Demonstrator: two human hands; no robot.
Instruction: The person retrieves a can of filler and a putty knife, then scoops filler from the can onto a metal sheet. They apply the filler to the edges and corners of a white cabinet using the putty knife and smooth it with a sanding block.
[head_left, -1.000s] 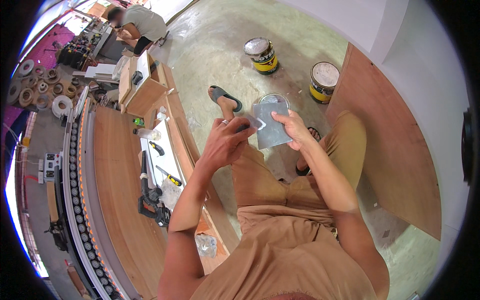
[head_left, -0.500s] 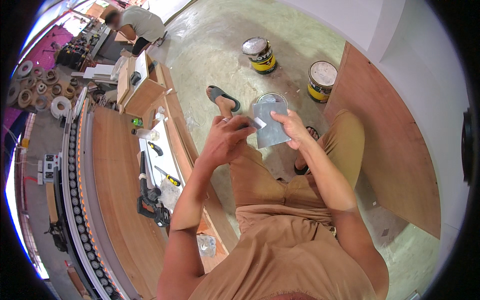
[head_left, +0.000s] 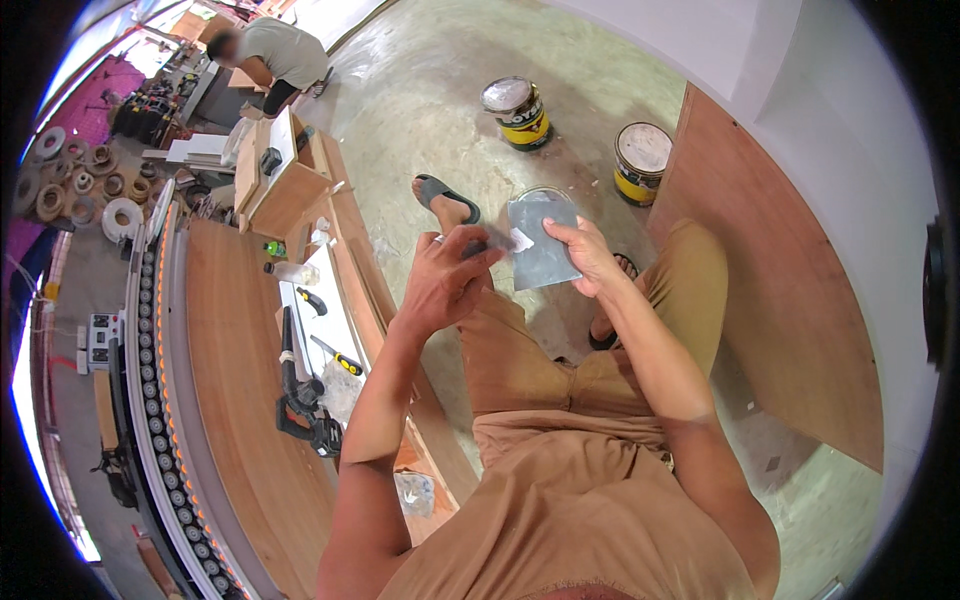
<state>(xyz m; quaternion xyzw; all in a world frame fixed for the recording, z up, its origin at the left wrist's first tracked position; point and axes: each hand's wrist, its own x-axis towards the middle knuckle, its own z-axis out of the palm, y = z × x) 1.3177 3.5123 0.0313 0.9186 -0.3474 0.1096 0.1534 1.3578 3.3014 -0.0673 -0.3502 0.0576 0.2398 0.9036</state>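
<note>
The greenish floor (head_left: 420, 100) bears 2 cans (head_left: 518, 115) (head_left: 641, 163) — both black-and-yellow, upright.

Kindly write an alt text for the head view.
A person's right hand holds a flat gray plate with a white patch, while the left hand grips a blurred dark tool beside it. Beyond, two yellow-and-black cans stand on the concrete floor.

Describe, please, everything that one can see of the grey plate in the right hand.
The plate is thin, flat, roughly rectangular and dull grey, perhaps metal or plastic. A white smear lies on its left part. The right hand grips its right side, thumb on the face toward the camera. Held above the floor, slightly turned, it hides part of a round tin. A blurred tool in the left hand is close to its left edge; contact is unclear.
</note>
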